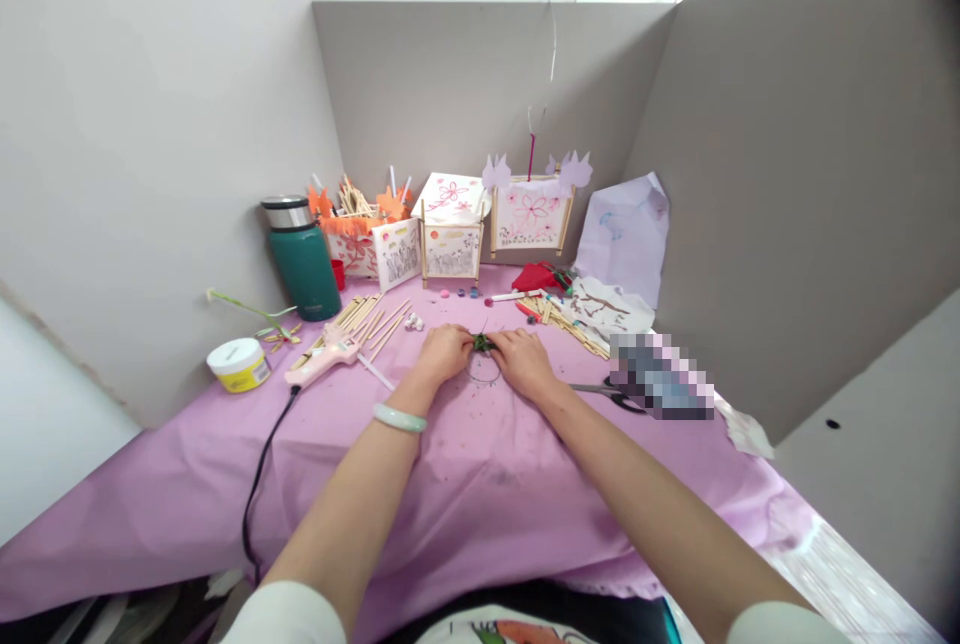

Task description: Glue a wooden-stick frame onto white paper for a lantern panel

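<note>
My left hand and my right hand meet over the middle of the purple cloth. Between their fingertips is a small dark green piece, pinched from both sides; its exact kind is too small to make out. A thin dark wire loop curves below it, and a fine strand sticks up above. Dark specks lie scattered on the cloth around. The fingers of both hands are closed, partly hiding what they grip.
A pink glue gun with a black cord lies left, beside wooden sticks, a white-lidded jar and a green bottle. Black-handled scissors lie right. Decorated paper lanterns stand at the back, before grey partition walls.
</note>
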Demonstrator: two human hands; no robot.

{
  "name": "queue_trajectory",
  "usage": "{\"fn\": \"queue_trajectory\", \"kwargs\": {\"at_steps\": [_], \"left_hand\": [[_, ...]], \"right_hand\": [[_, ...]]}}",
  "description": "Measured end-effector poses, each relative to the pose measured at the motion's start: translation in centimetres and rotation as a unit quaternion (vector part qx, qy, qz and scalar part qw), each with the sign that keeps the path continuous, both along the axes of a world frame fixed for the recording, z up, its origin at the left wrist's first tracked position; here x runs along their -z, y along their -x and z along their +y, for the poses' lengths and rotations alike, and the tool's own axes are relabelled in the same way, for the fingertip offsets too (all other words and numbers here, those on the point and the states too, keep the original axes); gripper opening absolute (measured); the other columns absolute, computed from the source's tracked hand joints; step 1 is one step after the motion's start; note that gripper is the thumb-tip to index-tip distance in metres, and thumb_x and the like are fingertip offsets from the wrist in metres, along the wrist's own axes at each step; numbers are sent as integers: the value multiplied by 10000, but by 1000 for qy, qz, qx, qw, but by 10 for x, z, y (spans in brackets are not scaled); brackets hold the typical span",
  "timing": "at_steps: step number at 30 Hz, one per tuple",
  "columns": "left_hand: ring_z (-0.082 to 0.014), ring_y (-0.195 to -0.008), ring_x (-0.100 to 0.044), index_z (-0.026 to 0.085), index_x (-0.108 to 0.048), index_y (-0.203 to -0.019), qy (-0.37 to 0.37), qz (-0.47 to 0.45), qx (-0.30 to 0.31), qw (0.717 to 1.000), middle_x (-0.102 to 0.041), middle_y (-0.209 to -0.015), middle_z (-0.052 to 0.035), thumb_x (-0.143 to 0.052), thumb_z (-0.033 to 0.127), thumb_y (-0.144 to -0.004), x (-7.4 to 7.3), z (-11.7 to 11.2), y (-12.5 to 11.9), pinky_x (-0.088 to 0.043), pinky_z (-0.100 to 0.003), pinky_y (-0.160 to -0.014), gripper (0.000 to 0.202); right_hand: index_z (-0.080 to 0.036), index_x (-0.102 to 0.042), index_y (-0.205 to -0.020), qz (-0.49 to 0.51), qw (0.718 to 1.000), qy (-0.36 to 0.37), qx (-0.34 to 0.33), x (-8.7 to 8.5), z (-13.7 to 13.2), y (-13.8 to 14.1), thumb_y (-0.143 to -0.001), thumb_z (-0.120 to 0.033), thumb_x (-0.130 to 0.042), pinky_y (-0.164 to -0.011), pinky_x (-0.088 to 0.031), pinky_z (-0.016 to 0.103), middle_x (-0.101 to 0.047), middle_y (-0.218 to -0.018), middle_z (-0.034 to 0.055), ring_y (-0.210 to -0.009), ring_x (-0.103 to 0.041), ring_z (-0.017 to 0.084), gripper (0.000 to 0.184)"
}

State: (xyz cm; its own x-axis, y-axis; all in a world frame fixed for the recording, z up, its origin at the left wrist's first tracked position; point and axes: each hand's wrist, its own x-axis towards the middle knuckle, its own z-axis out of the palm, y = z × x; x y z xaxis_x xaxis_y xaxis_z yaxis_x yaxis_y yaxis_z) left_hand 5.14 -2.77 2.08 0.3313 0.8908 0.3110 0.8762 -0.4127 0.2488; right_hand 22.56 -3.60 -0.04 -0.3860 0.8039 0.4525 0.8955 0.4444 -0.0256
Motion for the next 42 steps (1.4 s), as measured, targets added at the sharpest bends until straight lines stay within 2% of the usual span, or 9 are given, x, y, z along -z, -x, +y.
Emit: {"fn": "queue_trajectory", "kwargs": {"at_steps": [4,9,13,15,18,22,29,35,42], "left_hand": [[-168,-1019,-630,223,-737,-1000,1,-47,-7,999,-712,-1086,-33,-484,165,-863,-2,4,3,-454,-254,-935,293],[-179,-1037,-632,189,-706,-1073,-18,-97,-73,992,-708,-1101,-48,-444,158,-879,-6,7,10,-463,-282,-938,328],[-196,-1055,-616,170,-697,-1081,-42,-100,-85,991,-695,-1124,-73,-429,158,-887,-11,4,9,-446,-308,-953,331],[-211,-1096,-585,182,-703,-1052,-52,-89,-69,992,-689,-1129,-73,-447,162,-884,-14,-1,6,-412,-330,-988,307],[-227,-1180,-518,197,-682,-1061,-60,-15,5,998,-665,-1173,-76,-452,175,-894,-16,-10,0,-339,-385,-1046,285],[-256,-1341,-363,165,-512,-1296,-19,90,86,992,-513,-1383,-116,-405,312,-945,-11,-21,-5,-220,-504,-1107,396],[-281,-1411,-243,135,-351,-1431,51,126,84,987,-303,-1514,-156,-281,518,-952,-2,-28,-3,-94,-590,-1126,618],[-281,-1417,-230,162,-308,-1457,79,128,82,985,-293,-1518,-148,-311,557,-928,0,-27,-3,-111,-578,-1133,661],[-285,-1389,-289,160,-350,-1435,116,100,101,983,-352,-1492,-154,-401,498,-922,-12,-18,1,-154,-603,-1119,616]], "right_hand": [[-239,-604,-1179,3,1000,-1,1,-2,-2,-1,-918,-289,-503,-792,-362,347,-667,-1078,73,-987,-534,238,284],[-240,-612,-1174,15,1000,-9,3,-4,-4,-1,-906,-278,-521,-829,-365,348,-623,-1148,80,-1028,-513,235,286],[-223,-624,-1163,25,999,-29,-11,-4,-4,-1,-892,-253,-545,-863,-359,351,-594,-1186,93,-1059,-492,232,285],[-213,-625,-1161,18,999,-34,-26,-4,-3,-2,-897,-251,-541,-870,-354,353,-600,-1184,98,-1057,-490,231,280],[-196,-629,-1144,1,998,-37,-49,-4,-3,-2,-927,-276,-499,-863,-347,356,-625,-1156,104,-1040,-499,231,266],[-180,-622,-1151,-17,998,-21,-64,-4,-2,-5,-954,-270,-435,-837,-354,357,-647,-1139,107,-1013,-524,228,286],[-148,-576,-1247,-15,997,19,-77,0,-4,-5,-943,-247,-434,-918,-378,394,-584,-1292,116,-1128,-518,251,350],[-144,-559,-1284,-2,996,39,-77,1,-5,-2,-941,-260,-438,-940,-398,422,-559,-1327,123,-1167,-516,264,382],[-152,-567,-1281,27,995,38,-90,0,-4,-5,-924,-238,-447,-940,-431,441,-565,-1321,118,-1164,-520,266,386]]}}
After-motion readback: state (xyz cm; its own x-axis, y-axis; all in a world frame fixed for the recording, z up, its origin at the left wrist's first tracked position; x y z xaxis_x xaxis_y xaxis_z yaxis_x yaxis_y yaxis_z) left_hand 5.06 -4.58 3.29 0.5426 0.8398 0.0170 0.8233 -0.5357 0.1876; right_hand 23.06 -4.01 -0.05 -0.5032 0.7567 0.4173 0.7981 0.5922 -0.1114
